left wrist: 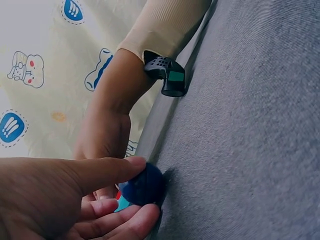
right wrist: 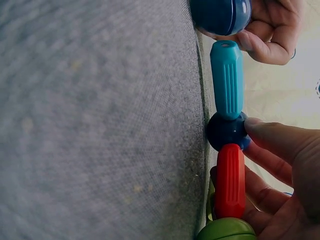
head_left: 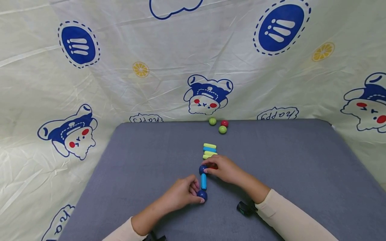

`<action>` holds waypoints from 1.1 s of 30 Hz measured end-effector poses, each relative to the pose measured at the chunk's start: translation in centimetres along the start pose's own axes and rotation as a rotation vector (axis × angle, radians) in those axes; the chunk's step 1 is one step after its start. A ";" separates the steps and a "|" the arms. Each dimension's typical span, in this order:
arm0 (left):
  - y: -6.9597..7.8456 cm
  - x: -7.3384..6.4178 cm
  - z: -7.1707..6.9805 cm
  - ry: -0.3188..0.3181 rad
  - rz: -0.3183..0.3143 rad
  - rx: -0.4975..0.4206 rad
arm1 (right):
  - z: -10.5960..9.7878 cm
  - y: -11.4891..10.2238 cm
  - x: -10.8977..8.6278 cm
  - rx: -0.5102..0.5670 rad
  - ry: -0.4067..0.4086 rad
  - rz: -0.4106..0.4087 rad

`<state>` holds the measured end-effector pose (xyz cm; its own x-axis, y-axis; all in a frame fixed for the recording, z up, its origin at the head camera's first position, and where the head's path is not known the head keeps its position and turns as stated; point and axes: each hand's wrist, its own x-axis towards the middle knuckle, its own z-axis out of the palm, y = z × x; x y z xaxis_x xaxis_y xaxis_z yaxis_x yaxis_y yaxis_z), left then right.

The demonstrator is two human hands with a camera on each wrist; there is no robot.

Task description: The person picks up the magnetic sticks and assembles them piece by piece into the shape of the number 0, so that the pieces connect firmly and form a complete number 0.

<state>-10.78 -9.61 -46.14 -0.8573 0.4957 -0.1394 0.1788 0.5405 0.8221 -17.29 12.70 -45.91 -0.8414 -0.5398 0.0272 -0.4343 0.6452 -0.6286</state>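
My left hand (head_left: 182, 193) pinches a dark blue ball (head_left: 202, 195) between thumb and fingers; that ball (left wrist: 144, 184) is large in the left wrist view. Farther from me, my right hand (head_left: 226, 169) grips a second dark blue ball (right wrist: 227, 131). A light blue ridged rod (right wrist: 227, 80) joins this ball and points toward the left hand's ball, with a narrow gap between them in the right wrist view. On the second ball's other side sits a red rod (right wrist: 230, 181), mostly hidden by the right hand in the head view. Its far end meets a green ball (right wrist: 227, 230); whether they are joined I cannot tell.
Beyond the right hand lie several short yellow-green rods (head_left: 209, 146) and a blue rod (head_left: 209, 149). Two light green balls (head_left: 222, 129) and a red ball (head_left: 224, 123) rest at the grey table's (head_left: 144, 147) back edge, before a printed curtain (head_left: 169, 93).
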 end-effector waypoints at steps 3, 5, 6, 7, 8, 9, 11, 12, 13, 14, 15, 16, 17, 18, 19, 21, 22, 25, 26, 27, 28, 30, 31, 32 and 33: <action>0.0 0.1 0.2 0.016 0.002 -0.003 | 0.0 0.0 0.0 -0.002 0.002 0.002; 0.0 0.1 0.3 0.022 0.000 -0.005 | 0.0 -0.1 -0.1 -0.004 0.004 0.004; 0.1 0.1 0.3 0.022 -0.002 -0.009 | 0.0 -0.1 -0.1 -0.006 0.005 0.005; 0.1 0.1 0.3 0.021 -0.004 -0.012 | 0.0 -0.1 -0.1 -0.009 0.005 0.006; 0.1 0.1 0.4 0.019 -0.008 -0.016 | 0.0 -0.1 -0.1 -0.011 0.006 0.006; 0.2 0.1 0.4 0.016 -0.012 -0.018 | 0.0 0.0 -0.1 -0.013 0.006 0.005; 0.3 0.1 0.5 0.008 -0.022 -0.019 | 0.0 0.0 -0.1 -0.018 0.006 0.002; 0.3 0.1 0.5 0.005 -0.027 -0.019 | -0.1 0.0 -0.2 -0.018 0.005 0.000; 0.4 0.1 0.5 0.003 -0.031 -0.020 | -0.1 0.0 -0.2 -0.019 0.004 -0.002; 0.4 0.1 0.5 0.002 -0.033 -0.020 | -0.1 0.0 -0.2 -0.017 0.002 -0.005; 0.4 0.1 0.6 0.001 -0.035 -0.020 | -0.1 0.0 -0.2 -0.016 0.001 -0.008; 0.4 0.1 0.6 0.001 -0.037 -0.019 | -0.1 0.0 -0.2 -0.016 -0.001 -0.011; 0.4 0.1 0.6 0.001 -0.037 -0.021 | -0.1 0.0 -0.2 -0.016 -0.002 -0.014; 0.4 0.1 0.6 0.002 -0.036 -0.021 | -0.2 0.0 -0.2 -0.015 -0.004 -0.015; 0.4 0.2 0.7 0.002 -0.035 -0.023 | -0.2 0.0 -0.2 -0.017 -0.005 -0.016; 0.4 0.2 0.7 0.001 -0.032 -0.028 | -0.2 0.1 -0.2 -0.013 -0.009 -0.014; 0.4 0.2 0.7 -0.001 -0.032 -0.030 | -0.2 0.2 -0.2 -0.011 -0.011 -0.011; 0.3 0.2 0.8 -0.003 -0.034 -0.036 | -0.3 0.5 -0.3 0.014 -0.018 -0.015; 0.3 0.2 0.8 -0.003 -0.035 -0.037 | -0.4 0.6 -0.4 0.028 -0.018 -0.014; 0.3 0.2 0.8 -0.004 -0.036 -0.038 | -0.5 0.7 -0.4 0.045 -0.019 -0.016; 0.3 0.3 0.9 -0.003 -0.036 -0.039 | -0.6 0.8 -0.5 0.058 -0.019 -0.019; 0.2 0.3 0.9 -0.001 -0.035 -0.040 | -0.8 1.1 -0.6 0.086 -0.015 -0.024; 0.2 0.3 0.9 0.000 -0.034 -0.042 | -0.9 1.1 -0.7 0.090 -0.013 -0.020; 0.2 0.3 1.0 0.001 -0.034 -0.044 | -0.9 1.3 -0.8 0.090 -0.010 -0.015; 0.2 0.3 1.0 0.002 -0.034 -0.045 | -1.0 1.3 -0.8 0.093 -0.010 -0.006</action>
<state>-10.51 -8.69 -46.55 -0.8633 0.4765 -0.1664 0.1282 0.5259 0.8408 -17.49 14.57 -45.99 -0.8353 -0.5493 0.0239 -0.4075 0.5893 -0.6976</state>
